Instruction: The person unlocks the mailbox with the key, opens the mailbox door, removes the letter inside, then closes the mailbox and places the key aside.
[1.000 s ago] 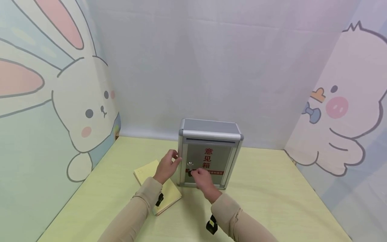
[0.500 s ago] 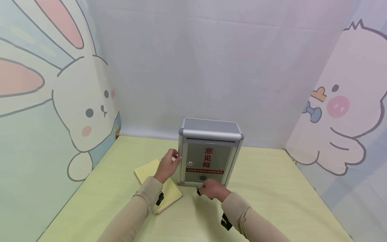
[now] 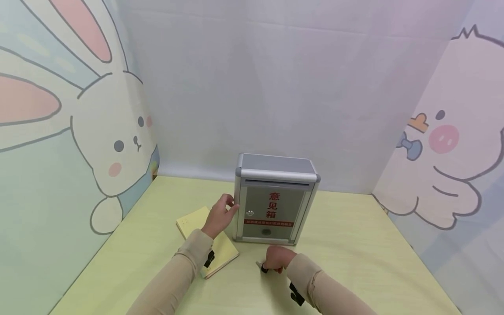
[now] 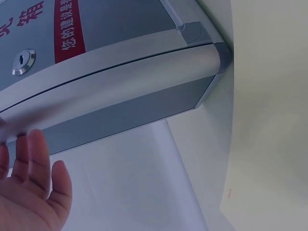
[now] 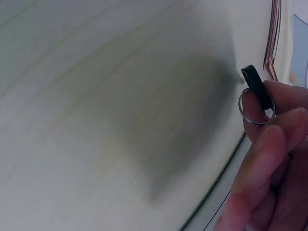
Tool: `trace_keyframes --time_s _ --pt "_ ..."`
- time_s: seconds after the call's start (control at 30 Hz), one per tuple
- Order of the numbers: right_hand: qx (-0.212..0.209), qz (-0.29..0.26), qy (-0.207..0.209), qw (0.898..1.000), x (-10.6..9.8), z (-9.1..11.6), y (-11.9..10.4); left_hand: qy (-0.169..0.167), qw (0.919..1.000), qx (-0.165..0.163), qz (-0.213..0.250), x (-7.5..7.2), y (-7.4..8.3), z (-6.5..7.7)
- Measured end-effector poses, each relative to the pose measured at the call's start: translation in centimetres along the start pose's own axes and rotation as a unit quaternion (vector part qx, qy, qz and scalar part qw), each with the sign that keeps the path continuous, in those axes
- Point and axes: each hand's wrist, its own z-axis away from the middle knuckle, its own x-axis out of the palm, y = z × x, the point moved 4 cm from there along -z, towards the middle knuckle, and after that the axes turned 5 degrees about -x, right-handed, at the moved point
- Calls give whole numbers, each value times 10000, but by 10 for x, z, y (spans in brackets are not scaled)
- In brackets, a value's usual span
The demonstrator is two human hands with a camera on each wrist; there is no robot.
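A grey metal suggestion box with silver edges and red characters stands upright on the table. Its front door is closed flat, and a round lock shows at the door's left side with nothing in the keyhole. My left hand touches the box's left side with its fingers loosely extended. In front of the box, low over the table, my right hand pinches a key with a black head and a metal ring. Fingers hide part of the key.
A yellow notebook lies on the pale wooden table, partly under my left forearm. A grey-white curtain hangs behind the box. Side panels carry a printed rabbit and a duck-like figure.
My right hand has drawn back from the lock area with the key, moving down and toward me to just above the table. My left hand has stayed at the box's side.
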Motion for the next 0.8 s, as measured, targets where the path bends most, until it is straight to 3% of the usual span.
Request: trace_keyframes --time_s 0.2,0.37,0.53,0.7,0.8 --pt "255 289 -168 9991 9 -5 9 -14 10000 7 64 2 1 1" --pt "379 432 161 9982 8 2 9 -44 9999 -17 103 1 4 3" --pt "291 514 491 9970 5 10 8 -112 9995 -257 115 -1 3 10" --pt "-7 565 676 9961 -10 20 5 -230 9980 -547 -228 -3 1 22" --pt "-187 524 842 9949 -23 26 4 -381 9955 -391 -779 -4 4 31"
